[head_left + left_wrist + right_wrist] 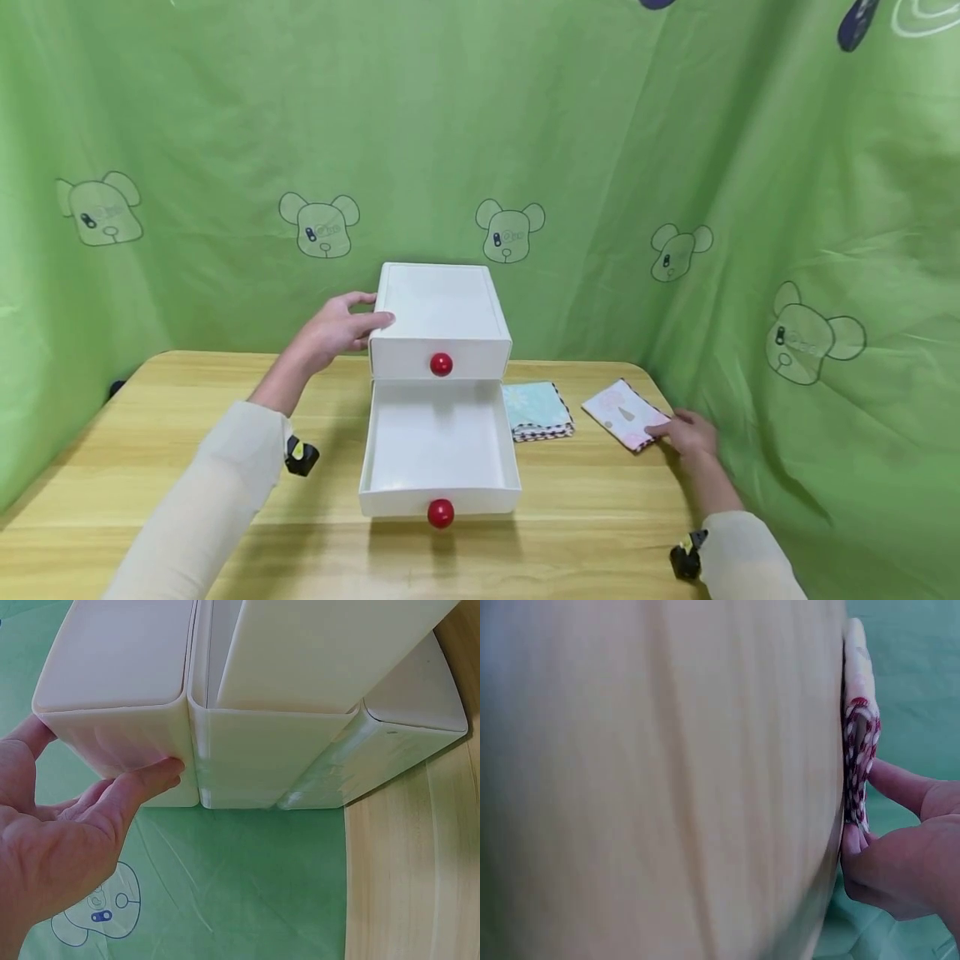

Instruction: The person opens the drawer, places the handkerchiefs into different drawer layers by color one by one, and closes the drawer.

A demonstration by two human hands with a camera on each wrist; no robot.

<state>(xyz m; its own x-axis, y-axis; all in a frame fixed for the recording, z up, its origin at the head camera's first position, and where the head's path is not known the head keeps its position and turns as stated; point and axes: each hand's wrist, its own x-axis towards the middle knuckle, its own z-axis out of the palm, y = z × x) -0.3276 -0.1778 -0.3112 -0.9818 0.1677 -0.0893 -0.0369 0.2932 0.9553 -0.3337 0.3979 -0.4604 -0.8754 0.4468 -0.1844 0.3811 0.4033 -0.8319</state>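
A white drawer cabinet (pixel 441 304) stands on the table, its top drawer closed behind a red knob (pixel 441 364). The drawer below (pixel 441 435) is pulled out and bare inside. My left hand (pixel 339 327) rests against the cabinet's upper left side, fingers spread; the left wrist view has the same hand (pixel 75 825) touching the top tier (pixel 124 739). Far to the right, my right hand (pixel 688 434) pinches the near right corner of a folded pink-and-white handkerchief (pixel 622 414). In the right wrist view its checked edge (pixel 861 761) lies between thumb and fingers.
A folded light-blue handkerchief (pixel 537 408) with a checked edge lies just right of the cabinet. The wooden table (pixel 592 517) ends near my right hand. A green curtain (pixel 420 125) with bear drawings hangs behind and along both sides.
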